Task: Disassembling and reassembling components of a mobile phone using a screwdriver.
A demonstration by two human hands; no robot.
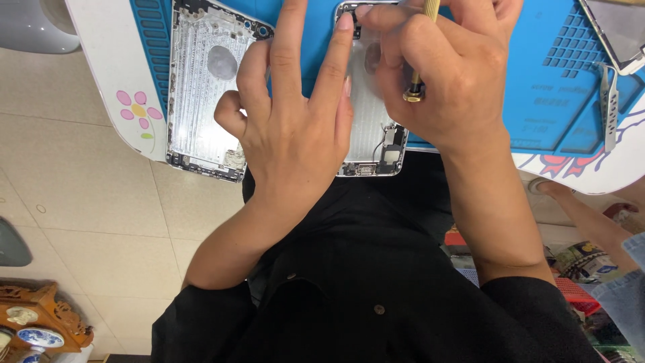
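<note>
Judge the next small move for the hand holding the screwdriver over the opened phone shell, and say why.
Probably keep turning the screwdriver in place: the right hand grips it upright at the top end of the phone shell, and the left hand lies flat across the shell, steadying it on the blue mat.

A blue work mat (537,87) lies on a white surface (117,87) with a pink flower painted near its corner. On the mat's left part rests an empty silver phone shell (201,101), inside up. Toward the mat's right edge lie metal tweezers (609,107), and past them, at the far corner, part of a phone screen panel (621,30). Below the mat's left side is tiled floor (87,202), with a carved wooden stand (40,319) holding painted pottery.
</note>
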